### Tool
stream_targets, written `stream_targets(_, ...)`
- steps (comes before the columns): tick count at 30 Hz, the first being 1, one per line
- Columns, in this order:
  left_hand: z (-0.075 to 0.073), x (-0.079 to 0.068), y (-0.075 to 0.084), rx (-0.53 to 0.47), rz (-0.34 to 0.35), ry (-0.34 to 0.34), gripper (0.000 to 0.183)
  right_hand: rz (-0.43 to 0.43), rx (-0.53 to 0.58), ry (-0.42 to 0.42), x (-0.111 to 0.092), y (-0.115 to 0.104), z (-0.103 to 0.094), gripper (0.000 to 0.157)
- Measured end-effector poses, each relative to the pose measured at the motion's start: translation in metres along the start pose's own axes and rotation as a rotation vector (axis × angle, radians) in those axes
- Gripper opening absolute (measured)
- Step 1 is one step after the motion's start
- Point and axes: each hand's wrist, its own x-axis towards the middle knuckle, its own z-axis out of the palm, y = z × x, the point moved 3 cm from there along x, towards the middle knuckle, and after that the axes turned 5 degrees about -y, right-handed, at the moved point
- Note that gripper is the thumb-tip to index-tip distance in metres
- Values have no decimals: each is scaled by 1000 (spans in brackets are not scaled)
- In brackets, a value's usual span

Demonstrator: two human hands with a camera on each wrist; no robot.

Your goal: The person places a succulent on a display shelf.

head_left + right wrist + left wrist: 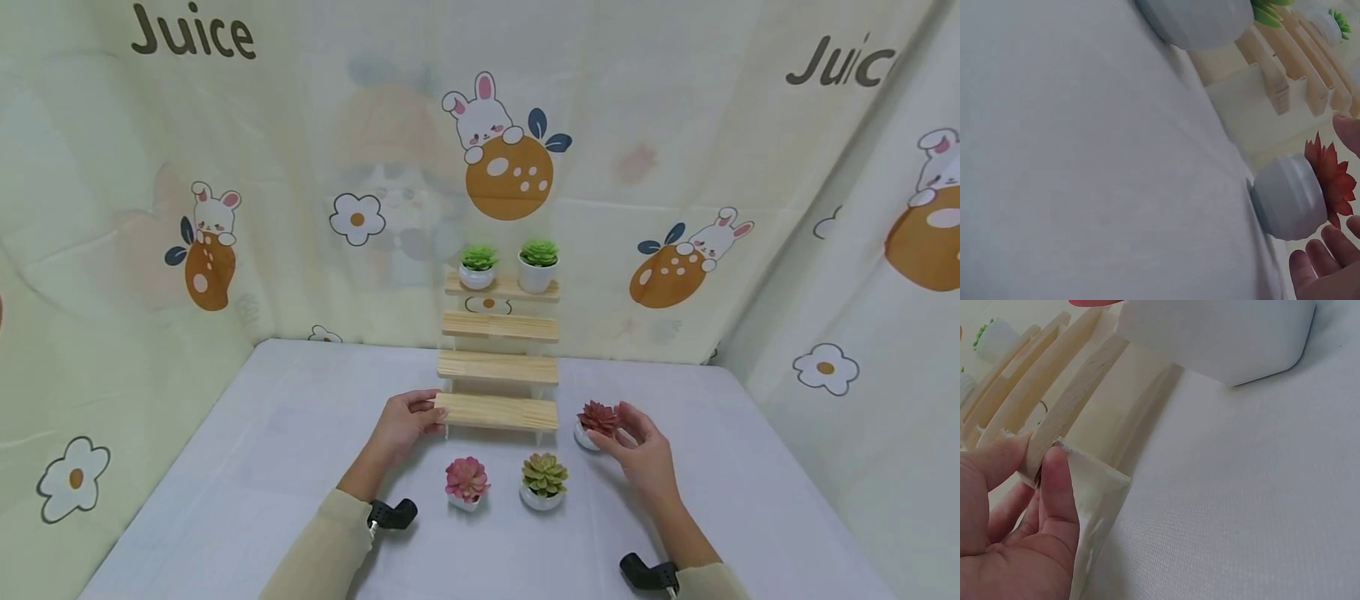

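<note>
Desk (285, 433) lay under left hand (405, 427) and right hand (645, 454) | wooden stand (498, 367) was between them, lowest shelf (495, 412) pinched by left | red succulent (597, 417) sat by right hand's parted fingers, touch unclear | greenish succulent (544, 477), pink succulent (467, 479): between the hands

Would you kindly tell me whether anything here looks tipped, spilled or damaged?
Nothing stands out: both green plants are upright on the top shelf, the pink succulent, yellow-green succulent and red succulent are upright on the table, and the stepped wooden stand shows no visible damage.
</note>
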Motion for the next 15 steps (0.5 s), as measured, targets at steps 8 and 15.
stream_targets(8,0,0,0,3,-6,-17,42,72,-12,-57,-3,8,2,99)
stream_targets(15,-1,1,0,4,-11,-12,43,106,-20,-51,-1,9,5,96)
